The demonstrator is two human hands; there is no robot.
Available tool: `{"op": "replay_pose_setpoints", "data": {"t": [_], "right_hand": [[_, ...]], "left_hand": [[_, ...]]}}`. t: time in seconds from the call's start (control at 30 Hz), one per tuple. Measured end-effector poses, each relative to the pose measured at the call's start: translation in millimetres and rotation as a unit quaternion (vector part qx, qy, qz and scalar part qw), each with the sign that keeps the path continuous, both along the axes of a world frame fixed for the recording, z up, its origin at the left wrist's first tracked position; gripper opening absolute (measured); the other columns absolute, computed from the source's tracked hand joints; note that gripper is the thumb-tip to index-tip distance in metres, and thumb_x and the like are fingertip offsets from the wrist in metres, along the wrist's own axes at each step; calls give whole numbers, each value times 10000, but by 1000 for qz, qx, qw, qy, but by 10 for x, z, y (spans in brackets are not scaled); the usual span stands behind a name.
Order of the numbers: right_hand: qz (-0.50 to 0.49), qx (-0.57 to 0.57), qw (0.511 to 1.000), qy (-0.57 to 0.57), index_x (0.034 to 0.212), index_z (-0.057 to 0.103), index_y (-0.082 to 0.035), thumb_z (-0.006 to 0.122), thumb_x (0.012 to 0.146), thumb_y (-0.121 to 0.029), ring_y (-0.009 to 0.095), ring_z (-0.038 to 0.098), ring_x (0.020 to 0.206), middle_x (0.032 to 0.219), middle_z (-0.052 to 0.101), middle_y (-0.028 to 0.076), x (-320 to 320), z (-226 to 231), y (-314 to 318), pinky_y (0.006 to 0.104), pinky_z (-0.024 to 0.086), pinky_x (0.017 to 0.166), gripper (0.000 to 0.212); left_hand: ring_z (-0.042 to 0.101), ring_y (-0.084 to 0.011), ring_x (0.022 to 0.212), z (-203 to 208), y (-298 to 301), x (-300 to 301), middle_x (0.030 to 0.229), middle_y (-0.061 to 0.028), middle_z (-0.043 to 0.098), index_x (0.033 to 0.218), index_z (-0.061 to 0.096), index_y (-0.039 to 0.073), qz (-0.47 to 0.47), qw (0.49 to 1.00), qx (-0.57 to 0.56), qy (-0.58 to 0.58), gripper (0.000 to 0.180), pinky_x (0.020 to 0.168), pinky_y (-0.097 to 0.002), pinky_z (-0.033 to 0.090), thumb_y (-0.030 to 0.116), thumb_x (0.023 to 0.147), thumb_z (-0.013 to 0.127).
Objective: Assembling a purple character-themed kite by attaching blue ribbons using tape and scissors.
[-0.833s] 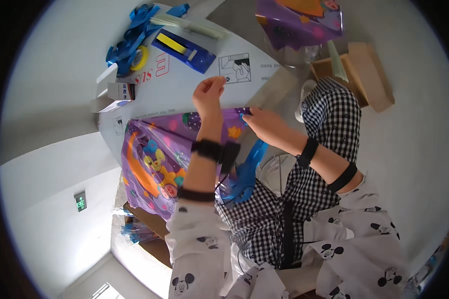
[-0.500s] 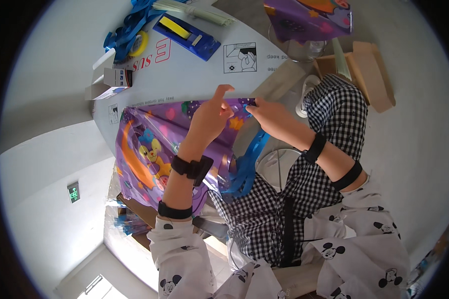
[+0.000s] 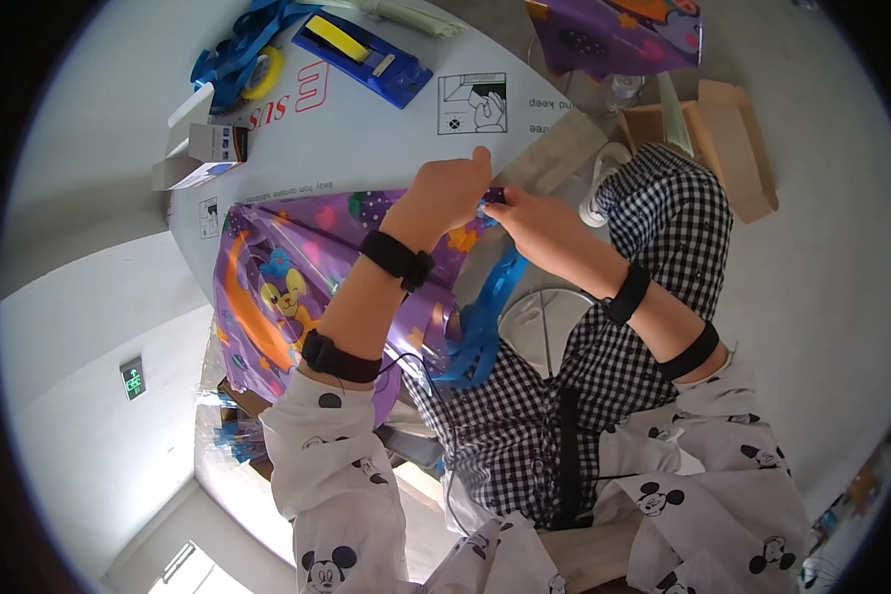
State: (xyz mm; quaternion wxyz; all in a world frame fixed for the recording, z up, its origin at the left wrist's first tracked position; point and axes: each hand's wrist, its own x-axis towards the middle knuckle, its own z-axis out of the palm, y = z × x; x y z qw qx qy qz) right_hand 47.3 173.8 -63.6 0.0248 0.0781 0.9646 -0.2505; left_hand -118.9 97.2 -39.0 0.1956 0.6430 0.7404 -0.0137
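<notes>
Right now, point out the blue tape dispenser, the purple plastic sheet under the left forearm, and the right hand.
Blue tape dispenser [image 3: 358,68], head view: blue side.
Purple plastic sheet [image 3: 339,253], head view: printed surface.
Right hand [image 3: 540,226], head view: back of the hand.

The purple printed sheet [image 3: 312,228] is thin plastic film, smooth and glossy, with bright streaks along its creases; the second purple sheet [image 3: 589,45] shines likewise. The blue ribbon [image 3: 485,317] looks like smooth plastic with a soft sheen. The tape dispenser [image 3: 401,79] is hard, smooth blue plastic. The brown box [image 3: 741,153] is matt cardboard, the small carton [image 3: 216,145] printed paperboard. Smooth, pale sheeting, its material unclear, covers the bench [image 3: 366,144]. The checked trousers [image 3: 653,213] and white sleeve [image 3: 342,500] are matt cloth.
</notes>
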Motion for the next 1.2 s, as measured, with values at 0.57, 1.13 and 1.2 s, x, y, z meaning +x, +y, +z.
{"op": "replay_pose_setpoints", "data": {"t": [0.57,1.13,1.2], "right_hand": [[-4,-1,1000,5,1187,594,-58,565,842,-31,297,644,723,998,572,133,0,-48,-24,386,536,610,347],[-19,-13,996,91,996,612,7,567,801,-16,309,650,697,986,583,153,14,-154,-28,388,547,567,202],[-27,-29,994,103,983,612,-6,562,804,-14,316,649,724,962,584,146,16,-129,-24,395,543,599,186]], "left_hand": [[637,-415,786,-66,126,92,783,-202,650,919,457,-9,45,998,-33,-2,280,630,-467,510,82,749,659],[714,-285,799,-6,405,293,799,-117,700,965,553,-20,118,967,-174,147,449,598,-391,545,223,675,793],[716,-275,801,23,470,279,828,-120,703,989,562,-18,111,959,-197,172,494,602,-383,545,265,672,814]]}}
